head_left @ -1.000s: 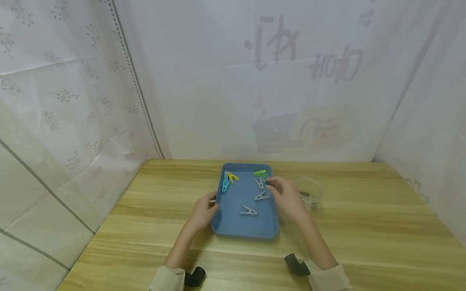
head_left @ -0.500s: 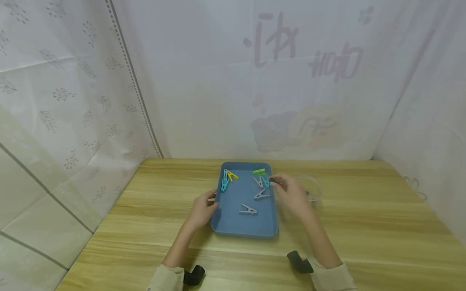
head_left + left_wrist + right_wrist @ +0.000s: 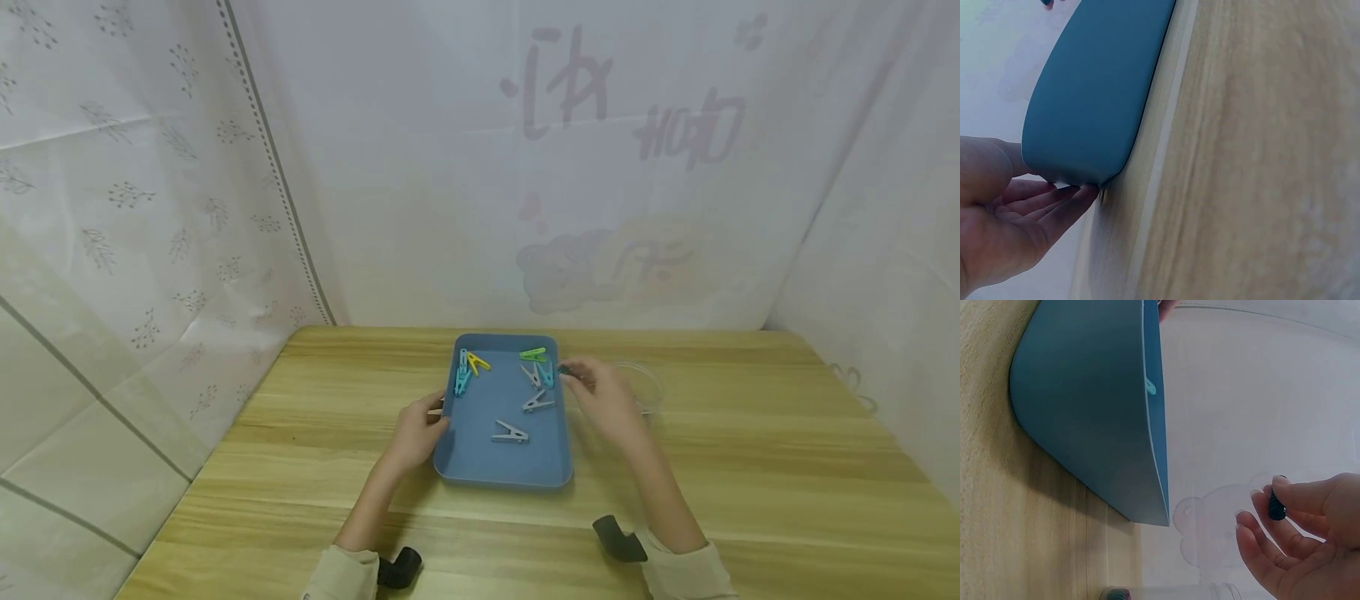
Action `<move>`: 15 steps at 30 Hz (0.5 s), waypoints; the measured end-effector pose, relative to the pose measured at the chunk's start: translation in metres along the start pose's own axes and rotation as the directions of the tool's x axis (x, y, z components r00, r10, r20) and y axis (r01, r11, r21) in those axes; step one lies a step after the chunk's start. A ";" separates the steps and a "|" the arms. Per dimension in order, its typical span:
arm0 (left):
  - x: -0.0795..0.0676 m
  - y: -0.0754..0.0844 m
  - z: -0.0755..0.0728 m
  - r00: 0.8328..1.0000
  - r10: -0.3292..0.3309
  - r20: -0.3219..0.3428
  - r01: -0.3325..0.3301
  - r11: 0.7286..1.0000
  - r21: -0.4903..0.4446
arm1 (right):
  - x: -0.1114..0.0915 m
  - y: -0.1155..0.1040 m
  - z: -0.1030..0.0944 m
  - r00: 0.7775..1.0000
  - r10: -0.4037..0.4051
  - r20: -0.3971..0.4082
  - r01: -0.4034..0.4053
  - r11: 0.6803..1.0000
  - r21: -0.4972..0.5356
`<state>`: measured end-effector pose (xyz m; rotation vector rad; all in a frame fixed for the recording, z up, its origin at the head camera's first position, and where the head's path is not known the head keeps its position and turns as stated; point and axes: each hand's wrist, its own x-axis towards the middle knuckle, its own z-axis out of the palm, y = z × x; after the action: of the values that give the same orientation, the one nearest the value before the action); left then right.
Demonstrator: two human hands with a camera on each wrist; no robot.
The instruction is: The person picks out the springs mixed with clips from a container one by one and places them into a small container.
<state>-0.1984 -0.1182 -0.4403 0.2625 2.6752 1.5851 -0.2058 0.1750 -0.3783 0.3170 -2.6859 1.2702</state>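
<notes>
A blue rectangular tray [image 3: 491, 462] lies on the table with several clothespins inside. My left hand [image 3: 415, 432] holds its left side, thumb at the rim and fingers against the outer wall, as the left wrist view shows. Just outside the right rim, my right hand [image 3: 606, 402] pinches a small dark ribbed piece [image 3: 1277, 505] between thumb and index finger; its kind is unclear. Near that rim lie a green clothespin [image 3: 533, 354], a teal clothespin [image 3: 546, 376] and two grey ones. A yellow clothespin [image 3: 477, 362] sits beside teal ones at the left wall. Another grey clothespin [image 3: 512, 433] lies lower down.
A clear round container [image 3: 651, 392] stands right of the tray, partly behind my right hand. In the right wrist view, a dark striped thing [image 3: 1116, 594] shows at its end. The wooden table [image 3: 750, 450] meets a hanging white curtain [image 3: 420, 208] at the back.
My right hand has drawn slightly right, from over the tray's right rim to just outside it, still pinching the dark piece. The teal clothespin there shows more fully. My left hand stays put.
</notes>
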 end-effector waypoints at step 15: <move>0.000 0.001 -0.001 1.000 -0.005 0.003 0.005 1.000 -0.010 | -0.001 -0.001 -0.002 1.000 0.018 -0.011 -0.018 1.000 0.010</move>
<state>-0.1983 -0.1190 -0.4391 0.2577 2.6629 1.5950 -0.2049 0.1755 -0.3765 0.2870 -2.6795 1.2869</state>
